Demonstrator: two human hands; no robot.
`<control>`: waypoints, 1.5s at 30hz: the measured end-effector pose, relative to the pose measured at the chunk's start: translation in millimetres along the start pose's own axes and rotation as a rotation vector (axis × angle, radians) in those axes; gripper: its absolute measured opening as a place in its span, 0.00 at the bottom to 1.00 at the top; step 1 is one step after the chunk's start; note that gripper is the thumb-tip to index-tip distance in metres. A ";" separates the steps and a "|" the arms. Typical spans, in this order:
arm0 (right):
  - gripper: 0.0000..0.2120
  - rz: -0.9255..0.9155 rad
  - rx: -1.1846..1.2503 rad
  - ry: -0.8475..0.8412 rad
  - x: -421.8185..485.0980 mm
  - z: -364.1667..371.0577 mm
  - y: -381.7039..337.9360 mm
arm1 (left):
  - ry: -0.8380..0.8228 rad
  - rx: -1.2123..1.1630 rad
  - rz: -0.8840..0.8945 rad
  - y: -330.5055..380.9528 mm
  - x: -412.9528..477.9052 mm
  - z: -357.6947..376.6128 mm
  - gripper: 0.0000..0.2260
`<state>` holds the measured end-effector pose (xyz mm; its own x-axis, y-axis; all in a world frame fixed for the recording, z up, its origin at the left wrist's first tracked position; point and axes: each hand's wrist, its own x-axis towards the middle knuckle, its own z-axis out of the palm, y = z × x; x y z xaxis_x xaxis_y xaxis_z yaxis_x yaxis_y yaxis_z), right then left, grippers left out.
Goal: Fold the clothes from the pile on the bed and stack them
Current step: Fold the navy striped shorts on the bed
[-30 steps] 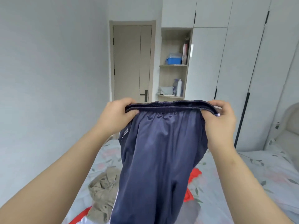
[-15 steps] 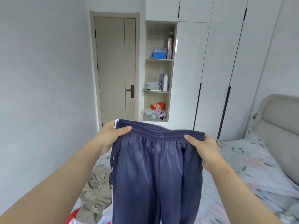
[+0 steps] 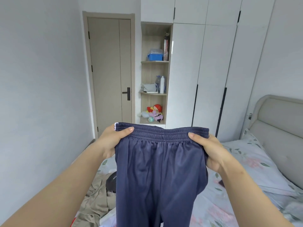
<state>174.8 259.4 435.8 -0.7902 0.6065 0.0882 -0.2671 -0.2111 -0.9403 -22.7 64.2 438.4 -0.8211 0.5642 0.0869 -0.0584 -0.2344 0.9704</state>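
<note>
Above the bed, left hand and right hand hold the navy trousers, fingers gripping the waistband.

You have bright, soft, even light with only faint shadows. A pale sheen shows on the wardrobe. Your wide lens bows the door frame; focus is sharp.

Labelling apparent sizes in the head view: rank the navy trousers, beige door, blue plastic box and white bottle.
1. Navy elastic-waisted trousers, enlarged by nearness
2. Beige panelled door
3. Blue plastic box
4. White bottle, slightly smaller
</note>
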 end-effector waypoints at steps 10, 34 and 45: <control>0.05 -0.235 -0.028 0.207 -32.9 -86.7 -78.9 | -0.043 -0.116 0.129 13.6 -28.7 125.9 0.05; 0.10 -0.187 -0.278 0.073 -118.0 -232.7 -146.8 | -0.299 -0.034 -0.070 -8.8 -124.1 208.8 0.17; 0.15 0.083 -0.069 -0.236 -111.9 -256.6 -87.2 | -0.251 -0.109 -0.148 -52.1 -131.7 178.5 0.14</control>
<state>428.1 406.7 423.5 -0.9170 0.3915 0.0761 -0.1635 -0.1950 -0.9671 189.9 143.4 416.7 -0.6338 0.7734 0.0127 -0.2386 -0.2112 0.9479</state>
